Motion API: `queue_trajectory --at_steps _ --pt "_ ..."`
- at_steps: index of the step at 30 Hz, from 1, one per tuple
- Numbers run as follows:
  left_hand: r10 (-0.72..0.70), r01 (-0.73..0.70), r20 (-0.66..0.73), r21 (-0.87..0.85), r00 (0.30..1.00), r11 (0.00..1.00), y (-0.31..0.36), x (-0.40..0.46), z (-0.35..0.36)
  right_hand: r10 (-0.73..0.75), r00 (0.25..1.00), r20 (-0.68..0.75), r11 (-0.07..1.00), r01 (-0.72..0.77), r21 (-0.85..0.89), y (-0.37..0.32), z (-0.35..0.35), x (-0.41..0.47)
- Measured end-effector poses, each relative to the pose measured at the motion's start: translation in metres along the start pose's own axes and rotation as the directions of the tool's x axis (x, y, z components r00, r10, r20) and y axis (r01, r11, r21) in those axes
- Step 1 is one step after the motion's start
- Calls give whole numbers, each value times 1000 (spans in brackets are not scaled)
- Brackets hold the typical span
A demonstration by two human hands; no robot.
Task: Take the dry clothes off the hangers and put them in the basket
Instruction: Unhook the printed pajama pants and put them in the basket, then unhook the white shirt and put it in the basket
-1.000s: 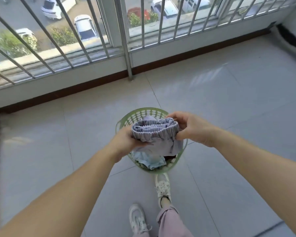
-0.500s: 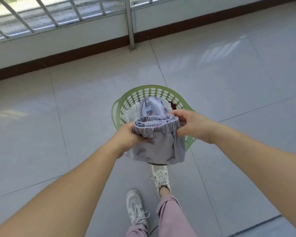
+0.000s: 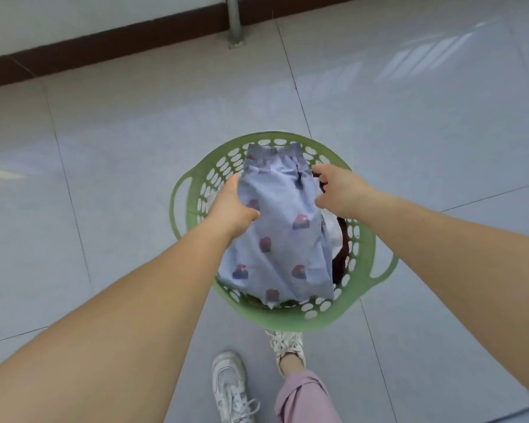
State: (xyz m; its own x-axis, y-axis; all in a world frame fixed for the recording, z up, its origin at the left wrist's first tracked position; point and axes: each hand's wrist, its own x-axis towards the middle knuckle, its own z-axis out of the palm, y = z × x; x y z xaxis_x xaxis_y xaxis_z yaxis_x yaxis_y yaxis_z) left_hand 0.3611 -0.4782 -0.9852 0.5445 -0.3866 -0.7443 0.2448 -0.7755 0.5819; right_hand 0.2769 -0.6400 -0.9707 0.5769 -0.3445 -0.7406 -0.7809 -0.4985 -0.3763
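Note:
A green plastic basket (image 3: 287, 320) with oval holes stands on the tiled floor just ahead of my feet. Light purple shorts (image 3: 284, 233) with small red and blue prints lie spread across its top, waistband at the far side. My left hand (image 3: 231, 206) grips the shorts' left edge, thumb on top of the cloth. My right hand (image 3: 339, 190) curls round their right edge near the waistband. A white garment (image 3: 333, 233) and a dark red one (image 3: 344, 254) show underneath on the right. No hangers are in view.
My white sneakers (image 3: 229, 389) and pink trouser leg (image 3: 303, 398) are close behind the basket. A metal railing post (image 3: 234, 22) and a brown skirting (image 3: 104, 47) run along the far wall. Grey floor tiles surround the basket.
Both hands have lowered the shorts from above the basket into it, and the cloth now lies spread flat. My view has tilted down, so the railing has left the frame.

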Motion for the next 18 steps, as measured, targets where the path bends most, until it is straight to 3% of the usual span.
queue_trajectory --at_steps 7,18 --pt "-125 122 39 78 991 989 -31 3 24 42 989 143 999 -39 -27 19 25 8" --pt "7 -7 -14 44 1000 999 38 -55 -10 -104 991 84 995 104 3 -39 -34 -46"
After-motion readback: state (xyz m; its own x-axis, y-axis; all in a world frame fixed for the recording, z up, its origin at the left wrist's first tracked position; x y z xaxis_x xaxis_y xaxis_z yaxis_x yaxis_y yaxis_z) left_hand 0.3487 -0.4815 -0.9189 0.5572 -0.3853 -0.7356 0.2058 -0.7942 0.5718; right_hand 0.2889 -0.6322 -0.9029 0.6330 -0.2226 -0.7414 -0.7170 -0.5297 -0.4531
